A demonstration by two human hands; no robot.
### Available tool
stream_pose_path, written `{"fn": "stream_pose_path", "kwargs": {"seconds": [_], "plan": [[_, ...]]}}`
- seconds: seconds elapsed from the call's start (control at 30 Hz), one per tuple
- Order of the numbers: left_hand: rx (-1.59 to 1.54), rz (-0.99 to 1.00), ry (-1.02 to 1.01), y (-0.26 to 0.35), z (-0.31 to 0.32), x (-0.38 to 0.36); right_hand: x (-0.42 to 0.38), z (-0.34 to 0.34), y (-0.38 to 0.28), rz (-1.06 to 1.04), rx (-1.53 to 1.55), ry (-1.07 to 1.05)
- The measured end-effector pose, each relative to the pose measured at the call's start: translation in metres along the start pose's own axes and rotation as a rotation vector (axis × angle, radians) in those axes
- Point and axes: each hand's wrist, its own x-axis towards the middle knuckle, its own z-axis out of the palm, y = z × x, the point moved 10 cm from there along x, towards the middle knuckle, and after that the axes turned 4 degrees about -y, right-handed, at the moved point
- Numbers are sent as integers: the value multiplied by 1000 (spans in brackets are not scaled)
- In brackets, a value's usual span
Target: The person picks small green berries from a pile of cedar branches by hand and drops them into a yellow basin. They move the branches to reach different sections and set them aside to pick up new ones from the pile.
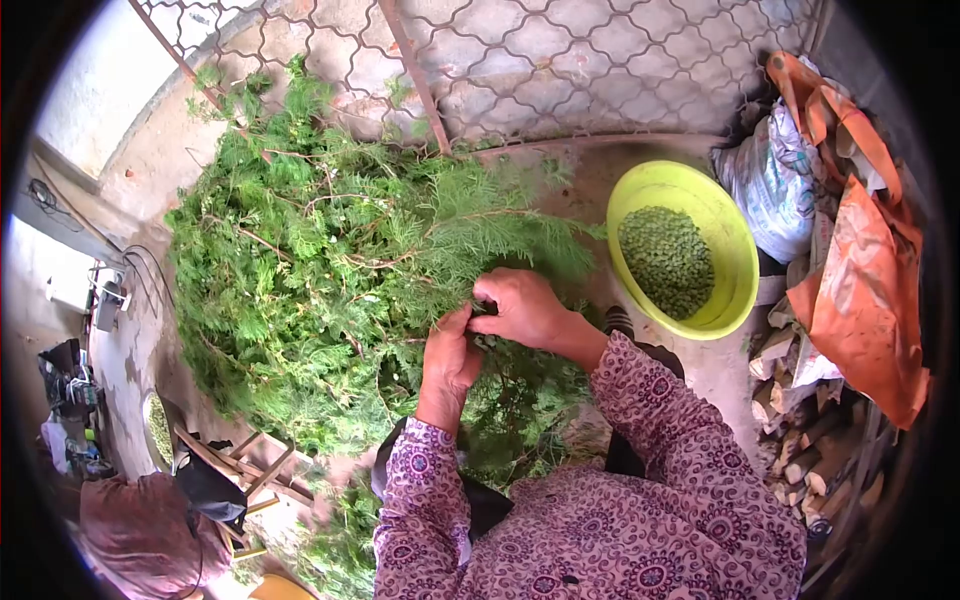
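Observation:
A large heap of feathery green branches (pixel 300 260) fills the middle and left of the view. Both of my hands meet at its right side, fingertips nearly touching. My left hand (pixel 450 362) is closed, thumb and fingers pinched on a green sprig. My right hand (pixel 527 308) is closed too, its thumb and forefinger pinched beside the left fingertips; what lies between them is too small to tell. One long leafy branch (pixel 490 235) stretches just above my hands. To the right, a yellow-green basin (pixel 738 270) holds many small green pieces (pixel 668 262).
A metal lattice (pixel 560 70) stands along the back wall. At the right are a white sack (pixel 775 185), an orange bag (pixel 868 310) and stacked firewood (pixel 830 462). At lower left a person in dark red (pixel 150 535) is beside a wooden stool (pixel 262 468).

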Motion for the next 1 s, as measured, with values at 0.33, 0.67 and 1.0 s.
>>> {"fn": "stream_pose_path", "kwargs": {"seconds": [0.33,0.67,1.0], "plan": [[-52,95,112,7,-3,-9,1,23,16,95,490,-222],[-146,81,188,14,-14,-7,-6,4,12,348,1221,-356],[-215,139,187,11,-25,-1,-12,33,15,208,395,-233]]}}
